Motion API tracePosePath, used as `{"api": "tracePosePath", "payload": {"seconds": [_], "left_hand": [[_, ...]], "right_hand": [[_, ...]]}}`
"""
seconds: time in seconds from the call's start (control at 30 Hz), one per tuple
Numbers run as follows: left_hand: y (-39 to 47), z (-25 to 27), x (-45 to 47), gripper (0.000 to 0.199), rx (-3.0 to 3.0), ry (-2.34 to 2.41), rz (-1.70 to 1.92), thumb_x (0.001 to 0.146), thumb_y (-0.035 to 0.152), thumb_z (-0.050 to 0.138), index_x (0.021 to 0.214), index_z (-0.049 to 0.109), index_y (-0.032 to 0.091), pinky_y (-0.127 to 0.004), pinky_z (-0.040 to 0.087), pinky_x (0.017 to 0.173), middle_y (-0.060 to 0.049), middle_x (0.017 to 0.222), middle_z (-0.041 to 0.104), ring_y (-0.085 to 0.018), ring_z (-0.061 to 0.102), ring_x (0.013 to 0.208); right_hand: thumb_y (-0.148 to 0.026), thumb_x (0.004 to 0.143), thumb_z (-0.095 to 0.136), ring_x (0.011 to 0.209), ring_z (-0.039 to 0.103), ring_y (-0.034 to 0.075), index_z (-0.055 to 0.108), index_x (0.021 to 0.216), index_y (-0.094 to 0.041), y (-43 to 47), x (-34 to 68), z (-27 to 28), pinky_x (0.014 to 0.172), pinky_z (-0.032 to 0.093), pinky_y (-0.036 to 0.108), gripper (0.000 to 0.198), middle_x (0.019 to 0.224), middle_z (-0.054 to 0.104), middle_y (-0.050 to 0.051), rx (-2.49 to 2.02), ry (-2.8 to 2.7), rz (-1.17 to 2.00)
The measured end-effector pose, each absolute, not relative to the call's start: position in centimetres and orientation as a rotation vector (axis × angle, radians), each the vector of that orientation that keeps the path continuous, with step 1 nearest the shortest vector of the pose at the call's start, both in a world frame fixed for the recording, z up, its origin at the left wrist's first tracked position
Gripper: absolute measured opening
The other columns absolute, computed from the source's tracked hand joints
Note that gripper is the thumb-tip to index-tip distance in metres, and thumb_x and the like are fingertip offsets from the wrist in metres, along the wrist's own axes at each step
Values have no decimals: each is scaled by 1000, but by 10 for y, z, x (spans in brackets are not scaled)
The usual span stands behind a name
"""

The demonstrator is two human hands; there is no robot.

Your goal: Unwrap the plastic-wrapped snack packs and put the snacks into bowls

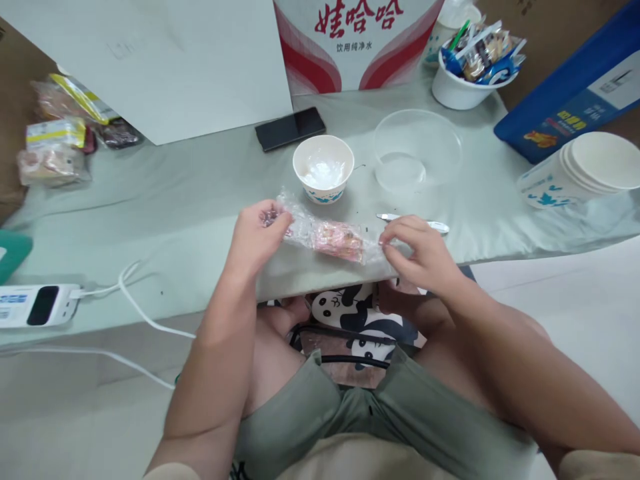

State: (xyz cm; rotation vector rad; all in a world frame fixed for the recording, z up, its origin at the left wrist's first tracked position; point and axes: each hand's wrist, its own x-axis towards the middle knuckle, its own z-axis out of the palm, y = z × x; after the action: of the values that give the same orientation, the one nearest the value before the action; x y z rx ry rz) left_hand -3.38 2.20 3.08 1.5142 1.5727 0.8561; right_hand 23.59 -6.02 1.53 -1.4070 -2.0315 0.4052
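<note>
A sheet of clear plastic wrap [300, 230] stretches between my two hands just above the table's front edge, with a pink and tan packet [339, 241] lying in its middle. The left end of the wrap is pinched in my left hand [260, 233]. At the other end, my right hand [413, 250] pinches the wrap between thumb and fingers. Just beyond the wrap stands a white paper bowl [323, 167] with blue print, holding clear film. A slim white and silver tool [430, 225], perhaps a knife, lies partly behind my right hand.
A black phone [291, 129] and a clear round plastic tub [419, 150] lie farther back. Stacked paper cups [580, 170], a blue bag [565, 87] and a white bowl of wrapped sticks [465, 87] stand right. Packaged food [60, 133] and a power strip [40, 305] are left.
</note>
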Motion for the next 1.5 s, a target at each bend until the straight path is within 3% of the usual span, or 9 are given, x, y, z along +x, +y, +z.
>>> {"api": "tracePosePath", "payload": {"seconds": [0.27,0.47,0.6,0.77,0.93,1.1,1.23,1.33,1.5], "left_hand": [[34,32,-70,7,1421,1831,624,77,24,62,79,66,19,-28,44,57,-1,66,65,-15,59,59],[16,40,-55,48,2214,1268,635,75,37,79,120,69,22,-43,48,110,-9,136,66,-29,61,127],[4,39,-44,8,2366,1118,420,84,24,68,86,72,18,-44,50,102,-10,115,73,-27,68,110],[-10,55,-52,12,2286,1002,511,86,20,60,76,68,19,-31,49,79,-4,90,74,-18,67,82],[-21,72,-57,11,2194,1040,376,82,22,61,73,68,20,-26,42,65,1,68,67,-13,58,65],[-20,77,-56,23,1977,1245,153,83,43,67,80,71,21,-26,32,52,6,49,47,-11,42,48],[-7,60,-52,45,2124,1507,466,76,50,76,110,73,20,-35,51,81,-4,92,67,-22,64,88],[3,44,-46,74,2234,1399,364,63,47,86,130,67,23,-49,43,113,-14,148,52,-38,47,139],[16,31,-37,19,2048,1345,342,85,31,55,81,69,19,-47,46,111,-12,135,65,-31,64,120]], "right_hand": [[-10,81,55,88,63,25,73,75,-25,-52,256,11,86,48,46,24,87,68,6,-1530,-1966,-58],[-11,83,54,110,66,28,74,97,-24,-71,228,21,95,50,44,28,112,73,8,-1110,-2229,-38],[-19,94,49,93,71,24,66,130,-19,-77,209,20,74,48,36,40,130,73,12,-1351,-2439,3],[-30,99,42,62,64,21,71,123,-20,-82,205,22,60,34,33,39,79,77,6,-1539,-2608,268],[-32,103,33,60,64,22,73,121,-21,-80,206,25,60,33,33,45,71,75,6,-1774,-2546,464],[-25,99,41,87,71,27,71,128,-19,-71,201,15,69,48,36,42,102,78,12,-1744,-2303,290],[-19,98,45,108,70,28,59,143,-17,-67,193,10,86,56,40,47,125,74,14,-1612,-2183,173],[-16,99,45,117,67,27,61,138,-18,-67,190,8,95,56,41,42,133,71,13,-1510,-2137,79],[-11,96,48,121,65,26,69,121,-21,-65,183,-1,102,53,41,34,125,75,9,-1283,-2316,49]]}}
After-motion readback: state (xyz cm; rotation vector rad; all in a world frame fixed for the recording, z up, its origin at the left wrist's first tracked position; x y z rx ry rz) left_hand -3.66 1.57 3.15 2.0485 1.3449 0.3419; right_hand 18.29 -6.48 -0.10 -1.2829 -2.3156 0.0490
